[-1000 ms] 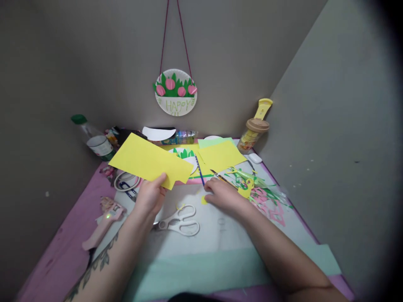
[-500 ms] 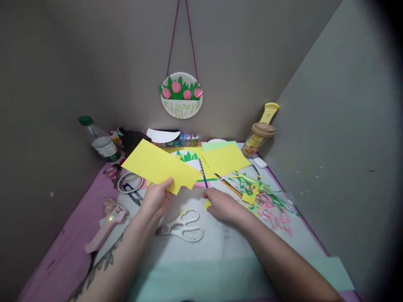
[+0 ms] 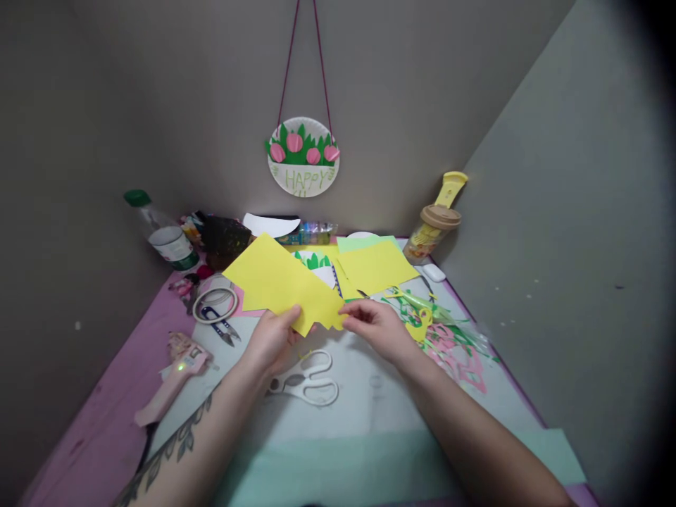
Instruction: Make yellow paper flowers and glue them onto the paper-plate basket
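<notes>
My left hand grips a sheet of yellow paper by its lower edge, thumb on top. Notches are cut out of the sheet's lower right edge. At that corner, my right hand pinches a small yellow paper piece between thumb and fingers; its outline is mostly hidden against the sheet. White-handled scissors lie on the table just below my hands. Behind the sheet, a white paper plate piece with green paper leaves is partly covered, with a blue pencil beside it.
A pink glue gun, snips and a tape roll lie left. Paper scraps and more yellow sheets lie right. A bottle and a lidded cup stand behind; a decorated plate hangs on the wall.
My right hand has risen from the table to the sheet's right corner, and the yellow round piece no longer lies on the table. The sheet has shifted right and slightly down.
</notes>
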Tool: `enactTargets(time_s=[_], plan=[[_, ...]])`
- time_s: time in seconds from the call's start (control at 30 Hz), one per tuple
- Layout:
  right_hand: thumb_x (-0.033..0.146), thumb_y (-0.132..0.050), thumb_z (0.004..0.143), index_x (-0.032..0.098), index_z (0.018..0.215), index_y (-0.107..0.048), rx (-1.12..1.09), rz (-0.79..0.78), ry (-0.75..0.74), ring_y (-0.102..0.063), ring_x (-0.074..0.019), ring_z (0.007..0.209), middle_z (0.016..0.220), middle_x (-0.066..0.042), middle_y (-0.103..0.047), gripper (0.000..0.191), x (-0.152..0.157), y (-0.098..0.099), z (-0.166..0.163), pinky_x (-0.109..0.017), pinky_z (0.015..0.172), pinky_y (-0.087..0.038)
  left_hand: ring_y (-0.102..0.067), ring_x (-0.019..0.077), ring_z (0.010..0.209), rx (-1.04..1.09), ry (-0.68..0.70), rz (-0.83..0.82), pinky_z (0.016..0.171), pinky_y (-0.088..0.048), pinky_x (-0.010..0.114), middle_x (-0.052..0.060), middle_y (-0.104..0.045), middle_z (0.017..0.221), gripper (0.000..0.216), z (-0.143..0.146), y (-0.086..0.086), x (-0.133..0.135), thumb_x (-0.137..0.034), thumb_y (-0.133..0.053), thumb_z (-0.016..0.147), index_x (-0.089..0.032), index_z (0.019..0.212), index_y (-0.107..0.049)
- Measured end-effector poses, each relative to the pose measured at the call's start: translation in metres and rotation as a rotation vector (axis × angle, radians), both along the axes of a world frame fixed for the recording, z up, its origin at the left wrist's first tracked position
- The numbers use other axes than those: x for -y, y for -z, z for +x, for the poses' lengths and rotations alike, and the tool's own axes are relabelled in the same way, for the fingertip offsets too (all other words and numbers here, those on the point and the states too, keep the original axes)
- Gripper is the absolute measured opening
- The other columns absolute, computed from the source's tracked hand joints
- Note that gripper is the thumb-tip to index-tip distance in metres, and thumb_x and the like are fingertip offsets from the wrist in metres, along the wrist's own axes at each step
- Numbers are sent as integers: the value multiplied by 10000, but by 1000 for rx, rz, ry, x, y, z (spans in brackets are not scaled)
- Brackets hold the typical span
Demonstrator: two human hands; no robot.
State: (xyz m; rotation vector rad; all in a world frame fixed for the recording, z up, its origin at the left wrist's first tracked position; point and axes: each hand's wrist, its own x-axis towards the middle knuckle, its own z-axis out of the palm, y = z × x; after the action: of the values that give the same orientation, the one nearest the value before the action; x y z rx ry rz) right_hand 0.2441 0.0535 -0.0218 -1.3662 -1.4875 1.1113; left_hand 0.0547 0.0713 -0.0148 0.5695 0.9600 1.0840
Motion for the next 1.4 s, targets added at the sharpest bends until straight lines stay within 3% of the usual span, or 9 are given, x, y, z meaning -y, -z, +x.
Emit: enactTargets(time_s=[0.1, 0.2, 0.3, 0.43, 0.5, 0.73, 1.07, 1.4], plan=[[278, -640, 674, 186, 724, -623, 78, 16, 75, -535, -142, 641, 677, 3, -598, 107, 1, -1, -4, -260, 603, -422, -674, 243, 859, 15, 73, -6, 662, -581, 363, 119, -664, 1095, 431, 3, -2, 5, -116, -589, 739, -154, 1167, -549], [257, -659, 639, 178, 660, -624, 175, 75, 140, -545, -177, 867, 901, -52, -593, 89, 1, -1, -5, -269, 697, -432, -671, 252, 872, 28, 98, -21, 657, -579, 354, 121, -664, 1096, 439, 4, 0, 6, -128, -599, 731, -147, 1168, -554], [262, -665, 617, 167, 638, -608, 82, 39, 116, -531, -193, 976, 1065, -74, -556, 113, 0, 2, -6, -264, 728, -437, -663, 259, 897, 46, 114, -28, 652, -576, 343, 118, -656, 1118, 452, 4, 2, 6, -132, -601, 733, -150, 1181, -548], [275, -644, 625, 160, 628, -549, -76, -125, 56, -521, -119, 592, 656, 7, -568, 149, -1, 10, -8, -222, 528, -388, -656, 262, 917, 39, 136, -10, 670, -570, 343, 121, -645, 1140, 482, 4, 0, 6, -132, -614, 737, -148, 1211, -528], [256, -640, 617, 158, 619, -539, -89, -130, 85, -470, -97, 519, 570, 33, -533, 141, -1, 12, -9, -213, 496, -353, -650, 266, 929, 50, 152, 24, 695, -564, 349, 125, -639, 1152, 498, 4, -2, 7, -157, -636, 739, -147, 1223, -520], [224, -625, 603, 158, 601, -548, -106, -94, 151, -449, -84, 497, 558, 38, -544, 101, 0, 8, -10, -206, 494, -341, -598, 275, 1035, 159, 183, 131, 832, -502, 355, 129, -625, 1172, 506, 9, 0, 13, -258, -674, 736, -157, 1215, -547], [211, -599, 610, 158, 603, -542, -50, -38, 141, -462, -89, 510, 564, 34, -542, 78, 0, 9, -10, -206, 495, -360, -623, 173, 706, -167, 176, 120, 634, -485, 262, 97, -701, 872, 331, 19, 23, 19, -275, -754, 620, -112, 897, -677], [178, -574, 615, 158, 609, -563, 58, 1, 113, -496, -97, 533, 580, 26, -573, 24, 2, 12, -10, -201, 510, -380, -628, 179, 726, -308, 114, 198, 620, -496, 263, 84, -699, 925, 391, 20, 30, 20, -288, -743, 617, -122, 961, -662]])
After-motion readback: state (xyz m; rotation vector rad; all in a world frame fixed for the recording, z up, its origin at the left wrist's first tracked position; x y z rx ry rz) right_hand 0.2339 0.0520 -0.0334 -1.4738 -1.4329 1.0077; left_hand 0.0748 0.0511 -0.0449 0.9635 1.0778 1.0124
